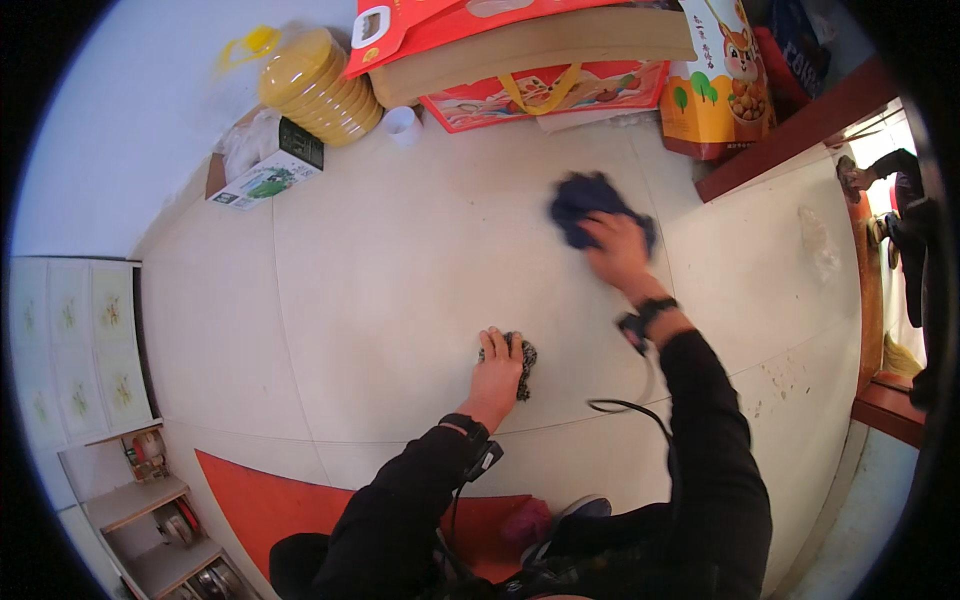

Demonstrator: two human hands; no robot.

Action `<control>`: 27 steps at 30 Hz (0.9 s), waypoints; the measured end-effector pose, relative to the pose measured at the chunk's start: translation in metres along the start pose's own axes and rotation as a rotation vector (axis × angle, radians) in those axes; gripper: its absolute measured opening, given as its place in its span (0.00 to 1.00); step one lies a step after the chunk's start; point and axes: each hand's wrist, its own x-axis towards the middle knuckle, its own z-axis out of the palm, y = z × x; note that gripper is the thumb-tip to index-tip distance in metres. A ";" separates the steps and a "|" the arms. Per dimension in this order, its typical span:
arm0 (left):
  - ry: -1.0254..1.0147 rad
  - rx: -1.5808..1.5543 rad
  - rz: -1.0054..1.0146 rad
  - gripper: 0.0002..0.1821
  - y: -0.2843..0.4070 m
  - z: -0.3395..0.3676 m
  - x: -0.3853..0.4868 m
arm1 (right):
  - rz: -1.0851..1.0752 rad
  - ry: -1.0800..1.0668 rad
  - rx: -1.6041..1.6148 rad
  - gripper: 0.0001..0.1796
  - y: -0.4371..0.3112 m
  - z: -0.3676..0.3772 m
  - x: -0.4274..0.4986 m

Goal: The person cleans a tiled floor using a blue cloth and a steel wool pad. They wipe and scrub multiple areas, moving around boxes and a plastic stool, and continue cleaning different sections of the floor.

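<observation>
My right hand presses a dark blue cloth onto the pale tiled floor. Both the hand and the cloth are blurred by motion. Closer to my body, my left hand rests on a small mottled black-and-grey pad, either a scouring pad or a bunched cloth. Its fingers lie over the pad and hide most of it. Each wrist wears a black strap with a small device and a cable.
Along the far wall stand a yellow plastic jug, a white cup, a small carton and red gift boxes. A low cabinet lines the left side. Beneath me lies a red mat. Another person's hand shows at the right doorway.
</observation>
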 end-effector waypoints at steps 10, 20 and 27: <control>-0.041 -0.297 -0.037 0.48 -0.013 -0.009 -0.003 | 0.563 -0.009 -0.652 0.33 0.002 -0.150 -0.183; 0.546 -0.611 -0.387 0.32 -0.098 0.020 -0.045 | -0.239 -0.422 -0.136 0.34 -0.211 0.026 -0.102; 0.498 -0.193 -0.671 0.27 -0.084 0.065 -0.027 | 0.029 -0.159 -0.429 0.25 -0.053 0.017 -0.014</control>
